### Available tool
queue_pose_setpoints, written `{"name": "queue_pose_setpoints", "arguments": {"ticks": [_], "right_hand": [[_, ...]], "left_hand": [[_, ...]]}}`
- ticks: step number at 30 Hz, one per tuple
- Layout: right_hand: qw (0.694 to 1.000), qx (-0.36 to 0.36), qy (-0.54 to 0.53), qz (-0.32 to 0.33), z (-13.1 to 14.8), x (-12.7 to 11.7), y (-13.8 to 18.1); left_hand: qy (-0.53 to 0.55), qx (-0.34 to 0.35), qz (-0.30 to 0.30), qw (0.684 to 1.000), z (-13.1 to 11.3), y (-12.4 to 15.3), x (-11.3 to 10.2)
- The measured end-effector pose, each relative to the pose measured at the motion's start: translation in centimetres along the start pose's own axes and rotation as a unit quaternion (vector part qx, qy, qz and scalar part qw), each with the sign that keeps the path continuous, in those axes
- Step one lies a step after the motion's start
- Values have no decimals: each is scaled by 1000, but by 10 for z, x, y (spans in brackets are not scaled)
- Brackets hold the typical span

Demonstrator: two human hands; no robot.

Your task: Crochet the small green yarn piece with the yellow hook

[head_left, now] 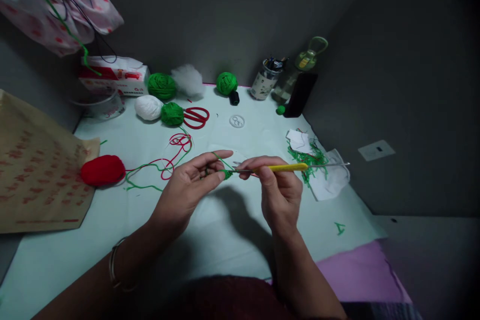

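My right hand (278,187) is closed around a crochet hook with a yellow handle (288,167), its tip pointing left into a small green crochet piece (226,174). My left hand (191,183) pinches that green piece, and the green yarn (221,159) runs over its raised forefinger. Both hands hover above the pale table (225,230). Strands of green and red yarn (165,162) trail left from the work toward a red yarn ball (102,170).
Green yarn balls (161,85) (172,114) (226,83), a white ball (148,107), stuffing (187,80) and red scissors (195,117) lie at the back. A pen cup (265,79), bottle (300,67), tissue box (114,75), brown paper (37,170) and green scraps on white paper (318,165) surround the work.
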State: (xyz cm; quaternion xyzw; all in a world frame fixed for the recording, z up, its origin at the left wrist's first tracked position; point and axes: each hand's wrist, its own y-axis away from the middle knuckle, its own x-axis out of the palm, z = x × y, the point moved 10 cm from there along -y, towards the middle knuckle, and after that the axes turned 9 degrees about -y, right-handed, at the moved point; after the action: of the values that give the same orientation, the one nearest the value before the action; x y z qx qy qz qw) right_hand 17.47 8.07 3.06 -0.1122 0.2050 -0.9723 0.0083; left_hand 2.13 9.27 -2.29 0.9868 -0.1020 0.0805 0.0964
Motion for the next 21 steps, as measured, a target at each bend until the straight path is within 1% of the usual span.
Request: {"name": "queue_pose_setpoints", "arguments": {"ticks": [4,7,10,12,13,14,16,18,19,21], "right_hand": [[997,-26,64,32,9,6,0],[987,-77,122,66,19,14,1],[965,-156,190,87,28,22,6],[944,-213,233,96,34,30,13],[934,-235,251,98,36,33,16],[923,-253,272,96,37,35,20],[903,-270,324,86,37,38,25],[893,-265,355,77,37,38,27],[900,-258,343,71,37,36,26],[941,-217,258,40,36,24,19]], "left_hand": [[-50,13,-26,998,-4,1,-5],[-125,50,-66,989,-12,3,-10],[-175,108,-103,973,-22,9,-11],[-165,133,-108,971,-26,12,-8],[-147,133,-106,974,-25,13,-7],[-121,125,-100,980,-24,13,-6],[-41,64,-68,995,-14,9,-2],[57,-15,-7,998,-1,5,8],[102,-48,23,993,4,4,13],[160,-90,59,981,8,3,19]]}}
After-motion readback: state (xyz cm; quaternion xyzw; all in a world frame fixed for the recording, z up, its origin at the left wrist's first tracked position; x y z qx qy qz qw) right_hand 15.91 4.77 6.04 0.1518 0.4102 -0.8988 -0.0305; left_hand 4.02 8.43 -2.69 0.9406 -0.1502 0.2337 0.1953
